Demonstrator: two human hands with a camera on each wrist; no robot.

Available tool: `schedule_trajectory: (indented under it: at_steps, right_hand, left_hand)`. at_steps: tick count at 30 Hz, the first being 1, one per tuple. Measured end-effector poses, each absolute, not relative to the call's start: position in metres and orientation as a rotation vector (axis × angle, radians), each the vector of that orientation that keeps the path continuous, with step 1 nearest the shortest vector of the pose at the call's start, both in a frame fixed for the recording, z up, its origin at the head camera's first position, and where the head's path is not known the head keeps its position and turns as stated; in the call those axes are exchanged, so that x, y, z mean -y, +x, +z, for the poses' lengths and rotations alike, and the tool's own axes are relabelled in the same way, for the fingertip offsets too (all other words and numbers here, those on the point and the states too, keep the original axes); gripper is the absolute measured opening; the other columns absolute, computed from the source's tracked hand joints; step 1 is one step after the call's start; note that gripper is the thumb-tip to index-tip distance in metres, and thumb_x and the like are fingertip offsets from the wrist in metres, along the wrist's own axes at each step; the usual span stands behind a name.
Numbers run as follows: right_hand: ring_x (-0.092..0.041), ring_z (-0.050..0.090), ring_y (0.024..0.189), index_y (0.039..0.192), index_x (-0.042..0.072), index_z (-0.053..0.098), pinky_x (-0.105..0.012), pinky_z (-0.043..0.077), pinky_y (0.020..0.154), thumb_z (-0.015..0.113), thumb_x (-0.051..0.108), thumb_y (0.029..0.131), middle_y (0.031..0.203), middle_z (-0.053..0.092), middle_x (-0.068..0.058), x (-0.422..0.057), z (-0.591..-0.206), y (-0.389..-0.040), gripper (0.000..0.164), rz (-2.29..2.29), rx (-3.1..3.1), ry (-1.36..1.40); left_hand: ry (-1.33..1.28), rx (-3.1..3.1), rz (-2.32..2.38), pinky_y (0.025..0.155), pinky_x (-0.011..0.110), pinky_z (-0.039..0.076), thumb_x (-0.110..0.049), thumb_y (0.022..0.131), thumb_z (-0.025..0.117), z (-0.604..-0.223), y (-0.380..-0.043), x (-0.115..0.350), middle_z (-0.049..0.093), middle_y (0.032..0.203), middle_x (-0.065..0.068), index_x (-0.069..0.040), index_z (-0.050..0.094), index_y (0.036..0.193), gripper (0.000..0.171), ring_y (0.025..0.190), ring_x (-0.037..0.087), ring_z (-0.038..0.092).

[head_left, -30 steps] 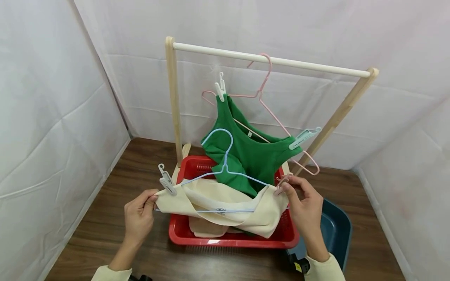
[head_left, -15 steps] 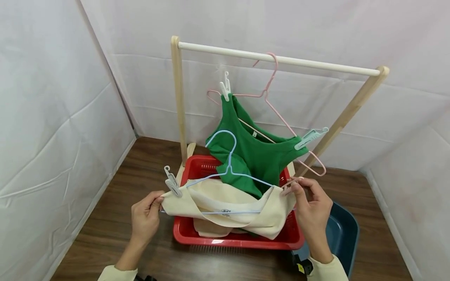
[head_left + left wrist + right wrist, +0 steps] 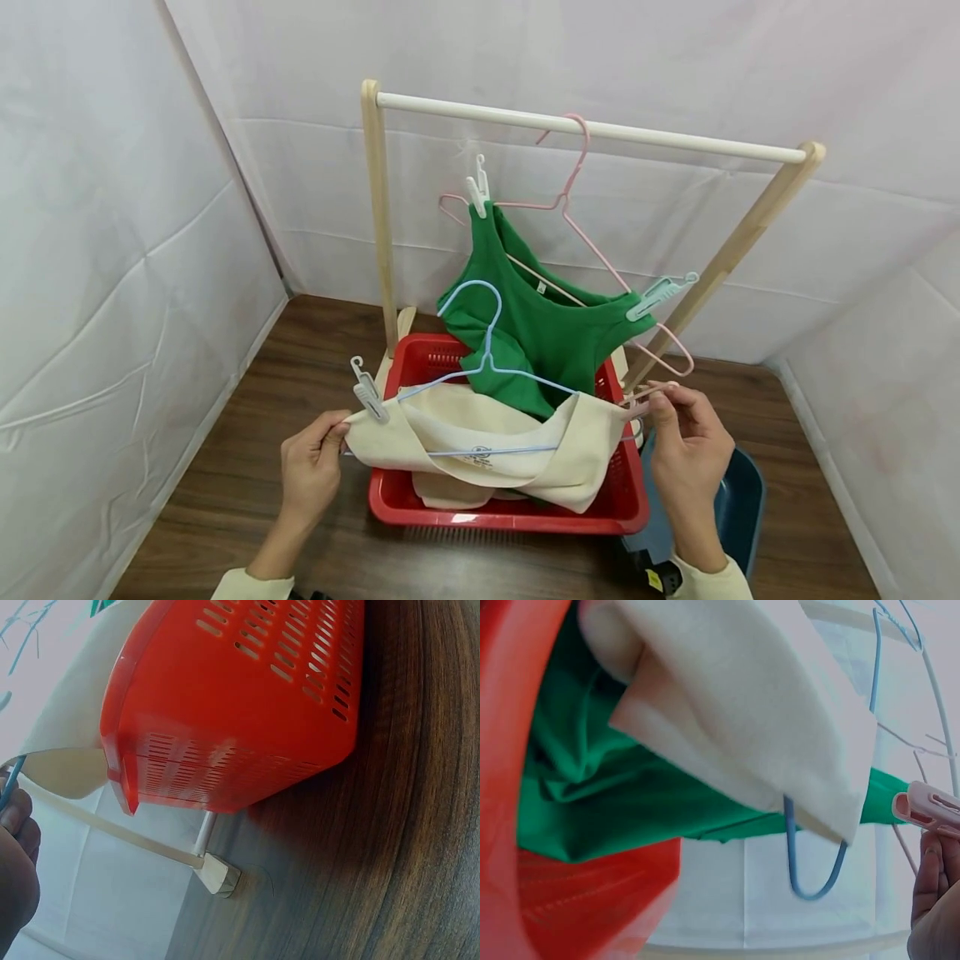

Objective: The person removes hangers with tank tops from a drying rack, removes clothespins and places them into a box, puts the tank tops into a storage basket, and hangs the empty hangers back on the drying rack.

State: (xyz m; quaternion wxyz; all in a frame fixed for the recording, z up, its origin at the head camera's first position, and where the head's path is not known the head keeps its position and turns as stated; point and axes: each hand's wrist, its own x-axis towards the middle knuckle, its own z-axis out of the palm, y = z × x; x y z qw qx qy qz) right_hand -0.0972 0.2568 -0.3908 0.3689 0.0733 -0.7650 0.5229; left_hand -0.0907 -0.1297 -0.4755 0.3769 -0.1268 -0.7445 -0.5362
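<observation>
A cream sleeveless top (image 3: 588,454) sits on a blue hanger (image 3: 491,329) above the red basket. My left hand (image 3: 311,467) pinches the top's left shoulder edge together with the hanger's end. On that shoulder, a light grey clothespin (image 3: 369,396) is clipped. My right hand (image 3: 692,458) holds a pink clothespin (image 3: 934,806) just right of the other shoulder; in the right wrist view it is apart from the cloth. There the hanger's blue curved end (image 3: 815,894) pokes out below the cream shoulder.
Behind, a green top (image 3: 558,333) hangs from a pink hanger (image 3: 577,158) on the rack's white bar (image 3: 697,142), with a clothespin on each shoulder. The red basket (image 3: 510,521) with cloth inside stands below. A dark blue tub (image 3: 742,508) is at the right.
My right hand has moved right, drawing the pink clothespin off the cream top's shoulder. The hanger's right end now shows. My left hand keeps its pinch.
</observation>
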Motion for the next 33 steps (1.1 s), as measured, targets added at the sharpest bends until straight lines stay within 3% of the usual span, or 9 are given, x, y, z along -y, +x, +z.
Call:
schedule_trajectory:
  at_steps: [14,21,29,33]
  right_hand:
    - [-0.016,0.063,0.097,0.109,-0.01,0.063,-0.023,0.045,0.091,0.061,-0.008,0.089,0.103,0.067,-0.016,-0.283,-0.399,-0.09,0.02,1.23,1.985,0.132]
    - [-0.006,0.061,0.093,0.108,-0.011,0.064,-0.015,0.046,0.081,0.064,-0.008,0.087,0.105,0.066,-0.023,-0.299,-0.408,-0.09,0.021,1.131,1.97,0.042]
    - [-0.001,0.057,0.073,0.109,0.001,0.069,-0.01,0.042,0.064,0.067,0.017,0.091,0.09,0.064,0.012,-0.307,-0.408,-0.086,0.024,1.083,2.076,-0.274]
    - [-0.002,0.054,0.07,0.112,0.004,0.068,-0.011,0.04,0.059,0.065,0.031,0.092,0.085,0.061,0.011,-0.315,-0.409,-0.087,0.033,1.078,2.22,-0.423]
  left_hand:
    - [-0.336,1.868,-1.371,0.046,0.019,0.033,0.021,0.08,0.06,-0.473,-0.092,0.127,0.048,0.057,0.006,0.005,0.064,0.079,0.016,0.051,0.009,0.043]
    - [-0.332,1.894,-1.379,0.047,0.018,0.034,0.025,0.076,0.061,-0.473,-0.092,0.128,0.049,0.058,0.005,0.004,0.064,0.08,0.022,0.053,0.007,0.044]
    - [-0.373,1.871,-1.428,0.048,0.018,0.036,0.021,0.08,0.061,-0.47,-0.094,0.124,0.051,0.06,0.007,0.004,0.065,0.082,0.017,0.055,0.006,0.045]
    - [-0.373,1.865,-1.451,0.048,0.018,0.036,0.019,0.082,0.06,-0.471,-0.093,0.122,0.051,0.06,0.007,0.005,0.064,0.082,0.015,0.055,0.005,0.045]
